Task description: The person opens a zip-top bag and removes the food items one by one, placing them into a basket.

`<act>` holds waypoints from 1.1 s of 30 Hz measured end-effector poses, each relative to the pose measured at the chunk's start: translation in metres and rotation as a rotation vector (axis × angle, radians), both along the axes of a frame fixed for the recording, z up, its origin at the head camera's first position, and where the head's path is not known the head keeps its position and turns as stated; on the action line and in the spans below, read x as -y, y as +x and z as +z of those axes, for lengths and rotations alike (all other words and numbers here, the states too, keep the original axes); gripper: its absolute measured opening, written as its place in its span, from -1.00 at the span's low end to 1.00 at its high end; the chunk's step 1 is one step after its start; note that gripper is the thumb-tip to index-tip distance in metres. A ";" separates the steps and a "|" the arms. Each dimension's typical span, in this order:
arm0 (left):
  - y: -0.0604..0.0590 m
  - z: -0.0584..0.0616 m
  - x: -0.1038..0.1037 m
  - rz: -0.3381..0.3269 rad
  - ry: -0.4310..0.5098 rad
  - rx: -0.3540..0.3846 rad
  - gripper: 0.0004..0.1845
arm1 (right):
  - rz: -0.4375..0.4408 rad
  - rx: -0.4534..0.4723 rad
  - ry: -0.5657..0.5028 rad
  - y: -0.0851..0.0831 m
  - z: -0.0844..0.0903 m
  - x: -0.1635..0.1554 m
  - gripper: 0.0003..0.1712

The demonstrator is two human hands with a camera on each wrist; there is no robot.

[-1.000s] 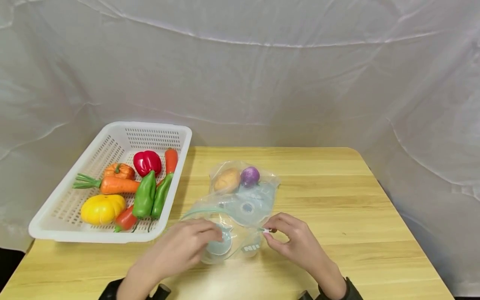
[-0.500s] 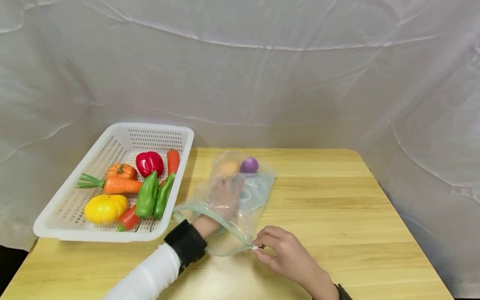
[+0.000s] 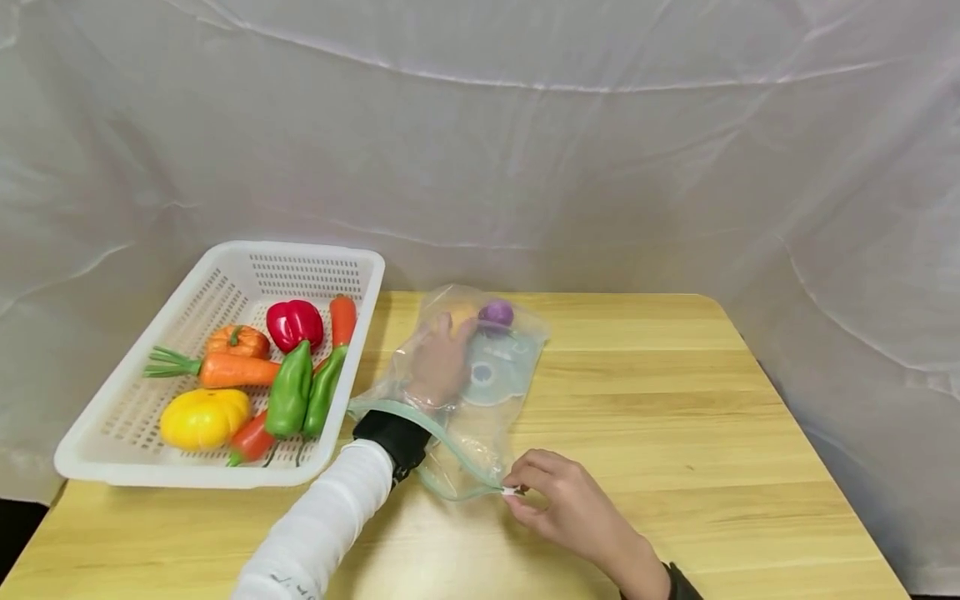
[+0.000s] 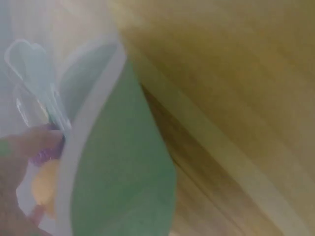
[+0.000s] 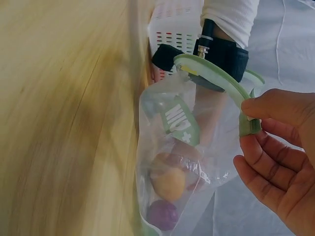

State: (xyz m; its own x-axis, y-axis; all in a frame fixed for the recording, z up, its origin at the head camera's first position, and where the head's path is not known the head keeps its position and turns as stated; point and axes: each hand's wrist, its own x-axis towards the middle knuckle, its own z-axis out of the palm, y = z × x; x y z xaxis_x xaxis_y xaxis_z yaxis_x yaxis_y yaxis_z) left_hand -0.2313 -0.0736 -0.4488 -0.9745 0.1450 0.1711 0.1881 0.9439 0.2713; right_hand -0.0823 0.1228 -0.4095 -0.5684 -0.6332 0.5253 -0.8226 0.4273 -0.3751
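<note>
A second ago the left hand lies outside the clear bag, on its near end. Now it is deep inside, the green rim at the wrist and the fingertips at the potato, which they largely hide. The bag and its purple onion lie nearer the surface's far edge. The right hand, pinching the zipper end, sits closer to the near edge.
</note>
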 end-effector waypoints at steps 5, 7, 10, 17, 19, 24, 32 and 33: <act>-0.001 0.000 0.000 -0.001 -0.033 -0.016 -0.45 | -0.005 0.005 -0.002 -0.001 -0.001 0.001 -0.81; -0.002 -0.003 0.000 -0.009 -0.041 -0.007 -0.48 | -0.005 0.003 -0.004 -0.001 -0.001 0.000 -0.81; 0.001 -0.001 -0.001 -0.022 -0.068 -0.027 -0.58 | -0.001 0.007 -0.007 -0.002 -0.001 -0.001 -0.84; 0.018 0.019 -0.015 -0.025 -0.216 -0.020 -0.50 | 0.021 0.017 -0.012 -0.003 -0.001 -0.002 -0.88; 0.021 0.022 -0.020 0.033 -0.172 0.026 -0.45 | 0.021 0.017 -0.015 -0.003 -0.001 -0.002 -0.86; 0.033 0.021 -0.027 0.122 -0.244 0.063 -0.38 | 0.000 0.015 -0.017 -0.002 -0.002 -0.004 -0.76; 0.069 0.040 -0.030 -0.030 -0.325 0.119 -0.45 | -0.034 0.009 -0.021 -0.008 0.001 -0.008 -0.76; 0.077 0.044 -0.030 -0.064 -0.357 0.112 -0.47 | -0.038 0.010 -0.025 -0.009 0.002 -0.009 -0.76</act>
